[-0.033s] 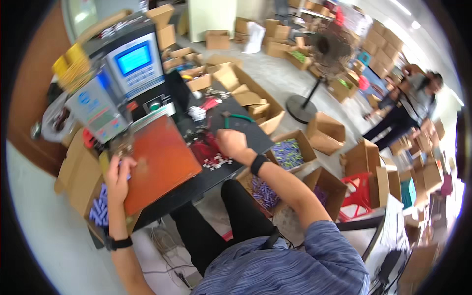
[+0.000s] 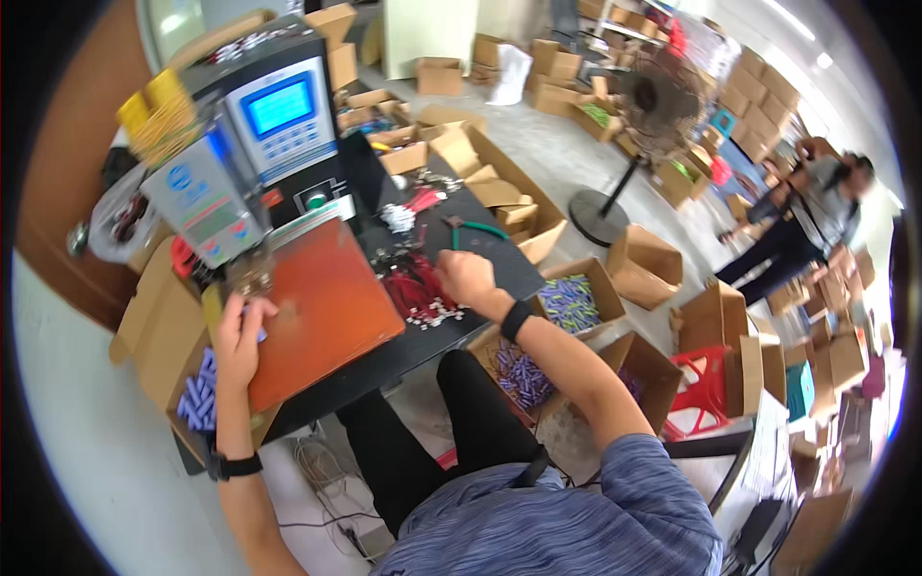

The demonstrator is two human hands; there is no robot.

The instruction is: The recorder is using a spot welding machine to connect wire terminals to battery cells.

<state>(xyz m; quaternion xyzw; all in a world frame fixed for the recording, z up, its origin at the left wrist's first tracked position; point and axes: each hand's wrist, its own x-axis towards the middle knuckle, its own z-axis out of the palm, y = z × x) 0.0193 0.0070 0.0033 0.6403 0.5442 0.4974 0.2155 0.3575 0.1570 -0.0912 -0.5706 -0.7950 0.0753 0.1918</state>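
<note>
My left hand (image 2: 242,334) is closed around a purple cylindrical battery cell (image 2: 260,335), mostly hidden by the fingers. It rests at the left edge of an orange-brown board (image 2: 322,307), just below the metal head (image 2: 252,274) of a bench machine. Over a pile of red wire leads (image 2: 415,291) with small white ends, my right hand (image 2: 468,277) has its fingers curled together. What those fingers pinch, if anything, is hidden. Green-handled pliers (image 2: 477,228) lie just beyond that hand.
The machine's lit display (image 2: 279,108) stands behind the board. A carton of purple cells (image 2: 199,394) is at my left; cartons of green-and-purple cells (image 2: 571,302) and purple cells (image 2: 521,374) stand at my right. Farther off are a floor fan (image 2: 658,101) and another person (image 2: 802,211).
The whole scene has shifted slightly to the right in the picture. Both hands stay at about the same places over the board and the leads.
</note>
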